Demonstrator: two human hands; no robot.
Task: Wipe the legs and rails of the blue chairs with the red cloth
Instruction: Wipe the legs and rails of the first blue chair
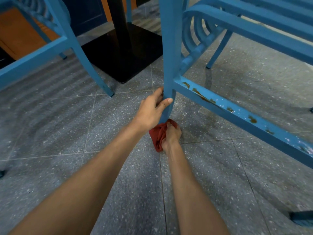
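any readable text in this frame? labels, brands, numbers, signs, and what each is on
None: no word, label, brand, number or sign can be read anywhere in the head view.
Checked: blue chair leg, lower rail, red cloth, black table base, floor tiles.
The brown blotches on the lower rail are marks, not lettering.

- I see the left hand (152, 110) gripping the blue painted metal chair leg (169, 56) low down.
- The right hand (171, 136) bunches the crumpled red cloth (158, 134) round the leg's foot, on the grey speckled tile floor (67, 124).
- The blue metal side rail (237, 112) carries brown stains.
- 1 black square table base (125, 53) stands behind.
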